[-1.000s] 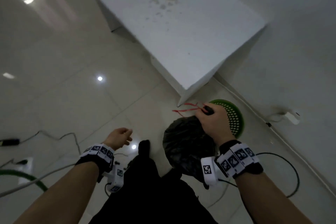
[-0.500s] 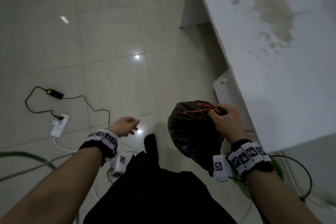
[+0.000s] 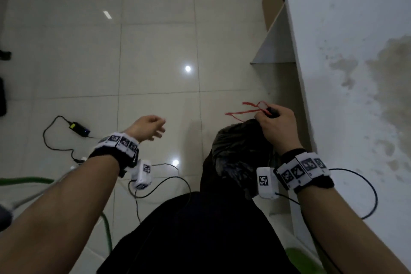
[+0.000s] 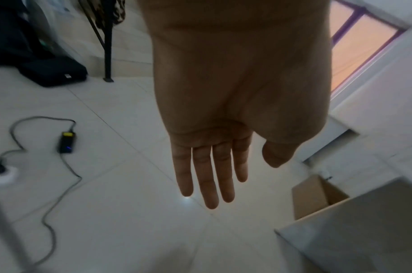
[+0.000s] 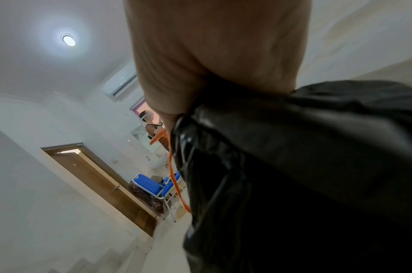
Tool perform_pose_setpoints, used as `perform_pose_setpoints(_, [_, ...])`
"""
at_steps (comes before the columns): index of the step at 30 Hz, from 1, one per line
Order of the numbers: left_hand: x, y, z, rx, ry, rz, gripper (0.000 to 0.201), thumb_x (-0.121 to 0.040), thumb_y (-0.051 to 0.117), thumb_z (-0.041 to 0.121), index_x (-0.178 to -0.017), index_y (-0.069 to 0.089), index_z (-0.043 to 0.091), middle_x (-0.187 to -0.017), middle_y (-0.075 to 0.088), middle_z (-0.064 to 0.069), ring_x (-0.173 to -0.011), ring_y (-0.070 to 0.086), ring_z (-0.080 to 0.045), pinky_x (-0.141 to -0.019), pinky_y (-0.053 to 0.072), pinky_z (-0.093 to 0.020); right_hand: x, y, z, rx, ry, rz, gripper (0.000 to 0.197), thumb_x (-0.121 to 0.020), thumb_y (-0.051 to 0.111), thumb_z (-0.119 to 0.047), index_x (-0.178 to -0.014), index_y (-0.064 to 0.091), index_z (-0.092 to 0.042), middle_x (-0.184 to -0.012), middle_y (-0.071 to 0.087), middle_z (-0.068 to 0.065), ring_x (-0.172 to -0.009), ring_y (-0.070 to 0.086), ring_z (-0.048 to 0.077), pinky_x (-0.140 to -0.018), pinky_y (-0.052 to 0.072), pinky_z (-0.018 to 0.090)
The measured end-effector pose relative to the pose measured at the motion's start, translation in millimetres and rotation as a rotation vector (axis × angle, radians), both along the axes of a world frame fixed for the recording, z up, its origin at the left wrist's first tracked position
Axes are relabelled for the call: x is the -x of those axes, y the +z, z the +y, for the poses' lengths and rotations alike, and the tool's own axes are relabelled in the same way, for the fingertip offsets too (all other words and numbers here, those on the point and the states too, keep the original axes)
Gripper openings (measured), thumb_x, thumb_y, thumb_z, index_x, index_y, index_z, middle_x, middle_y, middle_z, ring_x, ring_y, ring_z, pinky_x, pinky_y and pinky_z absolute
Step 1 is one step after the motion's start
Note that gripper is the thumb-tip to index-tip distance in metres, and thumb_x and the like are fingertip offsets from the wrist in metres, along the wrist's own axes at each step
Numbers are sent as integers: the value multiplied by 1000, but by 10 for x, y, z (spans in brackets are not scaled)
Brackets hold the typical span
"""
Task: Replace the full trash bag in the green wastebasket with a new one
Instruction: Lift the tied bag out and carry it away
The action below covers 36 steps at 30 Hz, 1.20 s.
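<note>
My right hand [image 3: 274, 124] grips the gathered neck of the full black trash bag [image 3: 238, 153], which hangs in the air beside the white table. Its red drawstring [image 3: 249, 110] sticks out to the left of my fist. In the right wrist view the black trash bag [image 5: 293, 166] fills the lower right and the drawstring [image 5: 174, 177] dangles past it. My left hand [image 3: 149, 127] hovers empty over the floor; in the left wrist view the left hand [image 4: 214, 166] shows straight fingers. A sliver of the green wastebasket [image 3: 300, 258] shows at the bottom edge.
A white table [image 3: 355, 73] runs along the right, with a brown shelf panel [image 3: 272, 0] beneath its far end. A black power adapter [image 3: 79, 128] and cables [image 3: 160, 184] lie on the tiled floor to the left. A green hose [image 3: 26, 180] crosses the lower left.
I have turned left with the bag still in my right hand, away from the wastebasket, which has slid from beside the bag to the bottom edge. My left hand stayed empty.
</note>
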<state>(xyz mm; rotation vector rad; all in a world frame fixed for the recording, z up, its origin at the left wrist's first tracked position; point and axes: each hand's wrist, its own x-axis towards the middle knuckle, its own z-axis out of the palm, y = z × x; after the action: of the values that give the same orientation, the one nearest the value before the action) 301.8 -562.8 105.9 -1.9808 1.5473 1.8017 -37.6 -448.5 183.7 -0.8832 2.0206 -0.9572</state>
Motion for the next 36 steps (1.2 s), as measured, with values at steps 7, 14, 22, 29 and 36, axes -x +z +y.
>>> perform_pose_setpoints(7, [-331,-220,-828,-118,-155,-310,32,-95,59,34,-111,64,7,-92,74,-11,-79,72,-28,-70,53,-30,435,57,-1743,45,98,-111,26,-80,70,-22,-58,58,-17,-54,50,-14,-59,46,7,-63,40,28])
perform_pose_setpoints(14, [255,-330,-2467,-177,-117,-215,31,-99,50,35,-118,58,12,-105,71,-10,-88,69,-25,-74,51,-34,740,17,-3420,55,80,-109,35,-82,68,-15,-52,55,-27,-48,49,-18,-54,43,2,-60,38,24])
perform_pose_setpoints(22, [1508,46,-5335,33,-150,18,28,-99,52,30,-114,62,8,-101,71,-14,-82,66,-25,-67,47,-31,1127,92,-5198,-12,-87,-72,19,-83,64,-13,-76,62,4,-67,58,3,-62,50,10,-60,39,24])
perform_pose_setpoints(29, [2377,-1,-6725,-7,-306,-12,29,-99,52,30,-114,62,8,-100,71,-11,-81,67,-23,-68,48,-31,1876,60,-6220,-12,-345,-109,24,-77,64,-22,-57,51,-17,-54,47,-10,-56,42,11,-59,35,29])
perform_pose_setpoints(36, [3092,-353,-7905,-141,-584,-286,31,-99,50,37,-114,61,12,-100,72,-7,-89,70,-26,-75,53,-35,2883,-79,-7216,39,-504,-188,30,-79,66,-20,-59,44,-13,-60,41,0,-59,37,14,-59,31,31])
